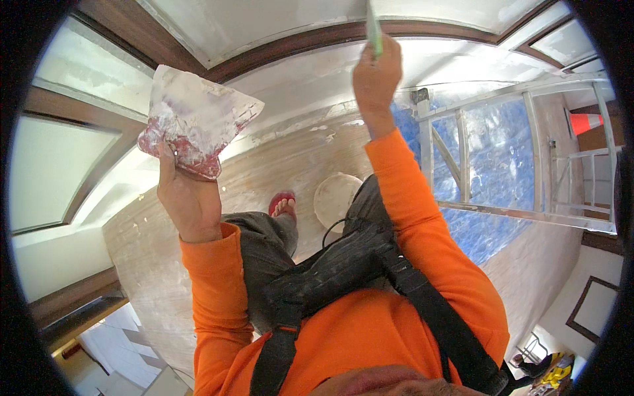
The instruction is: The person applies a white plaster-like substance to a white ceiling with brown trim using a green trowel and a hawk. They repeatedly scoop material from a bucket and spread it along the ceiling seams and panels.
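My left hand (189,198) grips the lower edge of a flat plastering board (198,105), red near my fingers and coated with whitish filler. It is held up at the left, in front of the brown-framed wall. At the top middle, my right hand (378,82) is closed round a thin green tool (374,33). The tool is blurred and its far end reaches the pale wall panel (290,16), so its exact kind and whether it touches the panel are unclear. A brown trim strip (271,49) runs below that panel.
A round bucket (333,198) with a whitish top stands by my legs. To the right is a metal scaffold (541,152) over a blue sheet (495,228). An orange and white object (584,123) lies beyond it. Another person (535,366) is at the lower right.
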### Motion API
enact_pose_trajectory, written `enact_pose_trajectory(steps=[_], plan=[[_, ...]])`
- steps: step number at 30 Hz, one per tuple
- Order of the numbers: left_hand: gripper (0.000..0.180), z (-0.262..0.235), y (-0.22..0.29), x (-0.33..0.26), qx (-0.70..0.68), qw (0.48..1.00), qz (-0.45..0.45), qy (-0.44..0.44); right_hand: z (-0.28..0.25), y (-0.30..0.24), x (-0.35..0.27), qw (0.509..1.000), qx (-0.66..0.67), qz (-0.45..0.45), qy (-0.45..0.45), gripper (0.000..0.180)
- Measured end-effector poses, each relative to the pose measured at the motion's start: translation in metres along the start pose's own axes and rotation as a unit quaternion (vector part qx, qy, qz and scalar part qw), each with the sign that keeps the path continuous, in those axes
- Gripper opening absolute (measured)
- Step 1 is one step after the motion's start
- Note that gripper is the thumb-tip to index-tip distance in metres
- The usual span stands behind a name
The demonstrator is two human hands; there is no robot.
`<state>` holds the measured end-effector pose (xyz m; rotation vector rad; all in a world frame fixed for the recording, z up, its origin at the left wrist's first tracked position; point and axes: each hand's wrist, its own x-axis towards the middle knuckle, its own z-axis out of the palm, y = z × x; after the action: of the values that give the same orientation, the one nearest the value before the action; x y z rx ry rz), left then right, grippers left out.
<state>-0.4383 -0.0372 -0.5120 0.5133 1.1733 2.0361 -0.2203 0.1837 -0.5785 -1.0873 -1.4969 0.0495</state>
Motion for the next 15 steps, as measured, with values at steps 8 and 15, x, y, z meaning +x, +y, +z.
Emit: enact_pose_trajectory(steps=[8,15], plan=[[0.043,0.013,0.001,0.001,-0.012,0.999,0.014,0.028,0.028,-0.07,-0.042,0.993,0.086,-0.029,-0.071,0.036],[0.043,0.01,-0.001,-0.006,-0.011,0.999,0.014,0.044,-0.02,0.03,-0.009,0.978,0.01,-0.205,0.025,0.05]])
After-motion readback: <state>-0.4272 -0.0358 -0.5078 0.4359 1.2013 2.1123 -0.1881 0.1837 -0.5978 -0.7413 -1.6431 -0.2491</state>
